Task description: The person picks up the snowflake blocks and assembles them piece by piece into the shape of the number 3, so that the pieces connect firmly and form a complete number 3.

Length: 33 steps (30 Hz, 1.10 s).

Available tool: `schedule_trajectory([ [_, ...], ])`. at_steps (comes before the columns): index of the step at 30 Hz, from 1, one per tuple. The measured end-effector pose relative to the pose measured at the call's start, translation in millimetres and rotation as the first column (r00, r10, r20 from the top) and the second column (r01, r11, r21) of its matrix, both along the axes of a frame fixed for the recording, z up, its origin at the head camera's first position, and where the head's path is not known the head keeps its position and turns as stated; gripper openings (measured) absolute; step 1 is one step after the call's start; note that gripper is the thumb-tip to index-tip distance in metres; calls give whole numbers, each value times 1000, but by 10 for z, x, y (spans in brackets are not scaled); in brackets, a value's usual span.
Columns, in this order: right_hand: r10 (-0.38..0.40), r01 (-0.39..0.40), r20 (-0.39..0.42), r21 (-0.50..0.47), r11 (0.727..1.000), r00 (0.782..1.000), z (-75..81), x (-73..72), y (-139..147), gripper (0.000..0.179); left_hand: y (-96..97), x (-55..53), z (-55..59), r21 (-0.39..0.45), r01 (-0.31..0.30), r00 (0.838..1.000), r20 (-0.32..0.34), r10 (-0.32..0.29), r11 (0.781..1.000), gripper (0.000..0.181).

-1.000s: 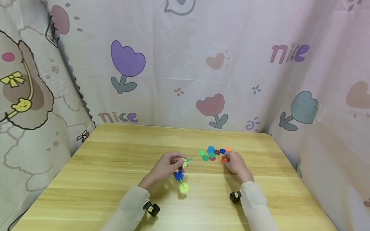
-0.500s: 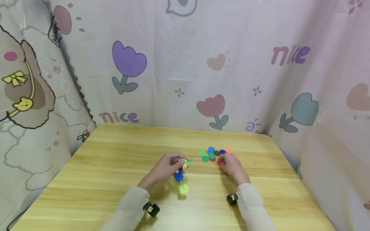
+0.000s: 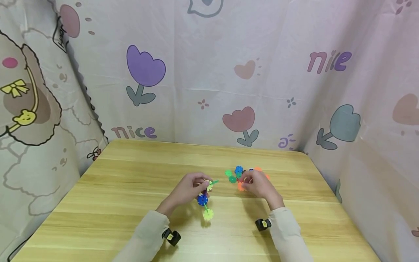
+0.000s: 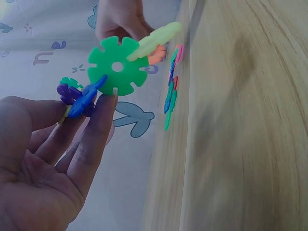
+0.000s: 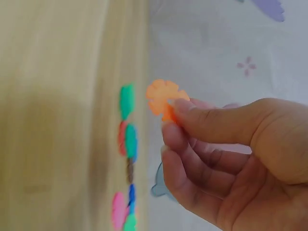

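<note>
Nearest the person, with 12 o'clock taken as straight ahead of the body, a pale left sleeve (image 3: 144, 236) and a pale right sleeve (image 3: 289, 233) extended over the wood-grain counter (image 3: 114, 203). A black left wrist camera (image 3: 171, 237) and a black right wrist camera (image 3: 263, 224) were fitted near the cuffs.

The near end of the disc chain was a pale yellow disc (image 3: 208, 214). A green disc (image 4: 118, 67) connected it to a blue disc (image 3: 202, 199) at its 11 o'clock. A purple disc (image 4: 67, 92) followed, then an upper yellow disc (image 3: 210, 185) at the blue disc's 1 o'clock.

The left hand (image 3: 191, 189) was at the blue disc's 10 o'clock. Its grip was pinched on the chain between thumb and fingers, holding it raised off the counter.

The right hand (image 3: 263, 185) was at the left hand's 3 o'clock. Its grip was pinched on an orange disc (image 5: 161, 94), raised off the counter, well apart from the chain at the upper yellow disc's 3 o'clock.

Beyond the orange disc lay loose discs: a bright blue disc (image 3: 239, 170) at 12 o'clock, a light green disc (image 3: 228, 173) between 10 and 11 o'clock. The right hand partly hid this group. A printed cloth (image 3: 196, 72) hung behind the counter at 12 o'clock.
</note>
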State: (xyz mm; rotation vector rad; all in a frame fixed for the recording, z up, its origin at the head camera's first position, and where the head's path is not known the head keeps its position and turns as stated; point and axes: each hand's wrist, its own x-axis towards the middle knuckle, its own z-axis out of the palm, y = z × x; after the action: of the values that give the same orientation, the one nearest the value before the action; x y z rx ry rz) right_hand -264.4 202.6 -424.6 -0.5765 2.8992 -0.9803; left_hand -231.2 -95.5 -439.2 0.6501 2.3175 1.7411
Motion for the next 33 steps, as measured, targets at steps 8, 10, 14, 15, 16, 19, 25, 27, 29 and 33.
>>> schedule_trajectory([
  [8, 94, -88, 26, -165, 982, 995, 178, 123, -200, 12, 16, 6, 22, -7, 7, 1000, -7, -7, 1000, 21],
  [10, 107, -100, 27, -181, 978, 994, 195, 150, -245, 12, 26, 7, 23, -4, 10, 1000, -8, -10, 1000, 21],
  [14, 94, -87, 31, -191, 978, 995, 213, 201, -312, 12, 49, 14, 22, -3, 17, 1000, -4, -17, 1000, 21],
  [15, 93, -87, 26, -193, 977, 995, 218, 210, -326, 12, 52, 17, 25, 1, 21, 1000, -2, -21, 1000, 21],
  [16, 94, -89, 18, -197, 976, 995, 226, 220, -341, 13, 54, 18, 28, 0, 21, 1000, -2, -21, 1000, 21],
  [19, 99, -97, -1, -214, 972, 995, 253, 237, -380, 14, 58, 18, 41, -4, 20, 1000, -3, -20, 1000, 20],
  [25, 125, -123, -3, -230, 965, 992, 306, 276, -435, 17, 52, 27, 58, -7, 32, 999, -15, -32, 999, 20],
  [27, 135, -133, -5, -216, 967, 991, 308, 288, -451, 18, 53, 29, 54, -8, 38, 999, -21, -38, 999, 20],
  [29, 137, -134, -1, -197, 971, 991, 308, 298, -470, 18, 55, 30, 48, -8, 42, 999, -23, -42, 999, 19],
  [33, 149, -149, -12, -166, 975, 989, 305, 316, -475, 18, 69, 36, 42, -19, 39, 999, -17, -39, 999, 19],
])
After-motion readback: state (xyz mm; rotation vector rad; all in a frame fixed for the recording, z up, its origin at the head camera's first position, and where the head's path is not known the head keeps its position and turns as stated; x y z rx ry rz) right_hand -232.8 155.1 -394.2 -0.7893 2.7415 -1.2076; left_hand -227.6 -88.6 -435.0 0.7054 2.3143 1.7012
